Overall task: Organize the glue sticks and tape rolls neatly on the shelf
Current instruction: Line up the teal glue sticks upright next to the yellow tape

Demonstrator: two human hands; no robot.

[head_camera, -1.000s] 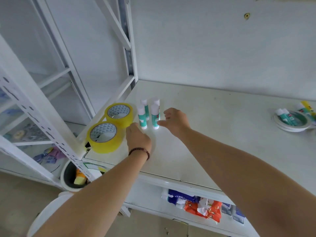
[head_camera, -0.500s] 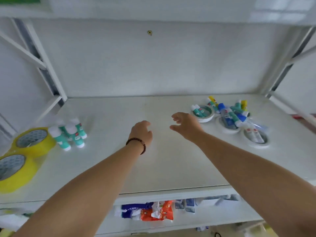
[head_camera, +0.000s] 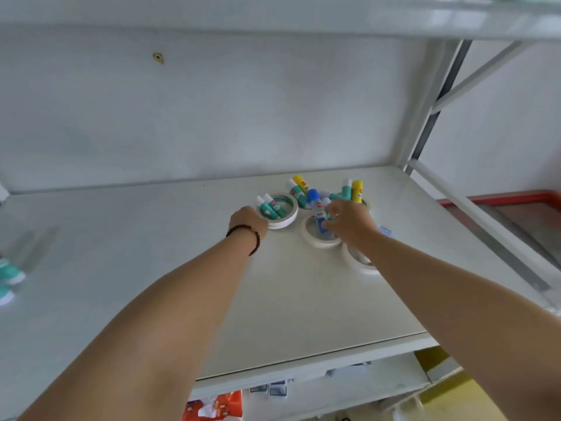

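Note:
Three white tape rolls lie at the back right of the white shelf (head_camera: pixel 182 262). The left tape roll (head_camera: pixel 285 218) holds two green glue sticks (head_camera: pixel 270 206); my left hand (head_camera: pixel 247 221) rests against its near rim, fingers hidden. My right hand (head_camera: pixel 349 221) hovers over the middle tape roll (head_camera: pixel 312 240), thumb and fingers curled around a blue glue stick (head_camera: pixel 315 205) that stands in it. The third tape roll (head_camera: pixel 361 265) lies partly under my right forearm. Yellow glue sticks (head_camera: pixel 300 182) and more green ones are jumbled behind.
Blurred green glue sticks (head_camera: pixel 9 275) show at the far left edge. A shelf upright with a diagonal brace (head_camera: pixel 431 101) stands at the right, and another shelf board runs overhead. Orange packets (head_camera: pixel 212 405) lie on the lower shelf.
The view swung right from the yellow tape rolls and upright green sticks. Both hands travelled across the shelf to the pile, open in the air before, now down on the rolls and sticks.

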